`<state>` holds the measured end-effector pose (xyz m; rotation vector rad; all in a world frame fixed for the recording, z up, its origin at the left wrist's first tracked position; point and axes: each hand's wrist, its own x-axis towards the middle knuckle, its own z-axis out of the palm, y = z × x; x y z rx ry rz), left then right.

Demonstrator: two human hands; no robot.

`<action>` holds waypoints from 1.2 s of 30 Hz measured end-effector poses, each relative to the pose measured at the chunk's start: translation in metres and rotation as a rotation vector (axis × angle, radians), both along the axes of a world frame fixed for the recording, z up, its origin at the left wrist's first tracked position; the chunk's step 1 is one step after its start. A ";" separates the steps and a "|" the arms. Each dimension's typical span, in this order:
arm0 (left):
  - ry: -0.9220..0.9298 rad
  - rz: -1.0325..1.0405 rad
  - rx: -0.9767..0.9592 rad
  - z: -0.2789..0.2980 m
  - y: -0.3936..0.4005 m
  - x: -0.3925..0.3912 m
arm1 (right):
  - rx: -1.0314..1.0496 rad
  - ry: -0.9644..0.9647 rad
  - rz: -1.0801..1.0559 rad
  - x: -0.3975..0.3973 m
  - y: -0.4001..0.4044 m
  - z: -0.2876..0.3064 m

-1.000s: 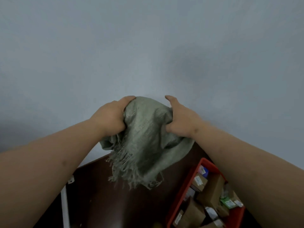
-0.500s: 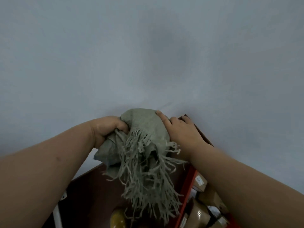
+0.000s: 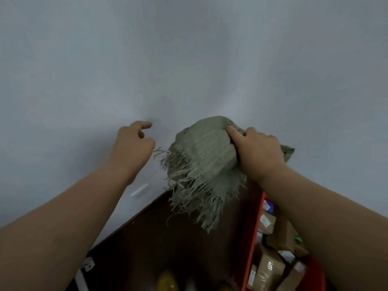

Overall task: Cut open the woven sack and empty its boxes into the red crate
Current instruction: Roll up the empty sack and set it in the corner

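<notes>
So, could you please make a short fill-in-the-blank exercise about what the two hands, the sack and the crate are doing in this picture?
1. The bunched sack is held by the ____ hand alone.
2. The left hand holds ____.
3. The cardboard boxes lie inside the ____ crate.
4. The sack's frayed ____ hangs down above the dark table.

Missing words: right; nothing; red; fringe
</notes>
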<state>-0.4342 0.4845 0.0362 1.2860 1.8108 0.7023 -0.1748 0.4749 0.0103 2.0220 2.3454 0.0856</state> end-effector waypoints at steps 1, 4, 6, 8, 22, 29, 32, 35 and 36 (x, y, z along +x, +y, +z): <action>-0.051 -0.029 -0.011 0.000 -0.004 0.009 | -0.002 -0.018 -0.025 0.003 0.001 -0.005; -0.237 -0.211 -0.387 -0.007 -0.015 0.043 | -0.052 -0.035 -0.086 0.002 0.002 -0.020; -0.386 -0.218 -0.645 -0.023 -0.016 0.064 | -0.087 -0.027 -0.086 -0.006 0.002 -0.031; -0.576 -0.126 -0.800 -0.047 -0.010 0.078 | -0.149 0.011 -0.063 -0.014 0.002 -0.043; -0.594 0.264 -0.501 -0.164 0.032 0.102 | -0.702 1.120 -0.072 -0.012 -0.026 -0.127; -0.358 -0.108 -0.494 -0.218 0.030 0.095 | -0.734 1.590 -0.878 0.020 -0.013 -0.202; -0.353 -0.192 -0.573 -0.249 0.022 0.098 | -1.052 1.769 -0.970 0.033 -0.020 -0.246; -0.276 -0.243 -0.664 -0.295 0.023 0.106 | -1.161 1.787 -1.017 0.041 -0.032 -0.296; -0.250 -0.248 -0.694 -0.314 0.025 0.109 | -1.151 1.788 -1.060 0.042 -0.035 -0.316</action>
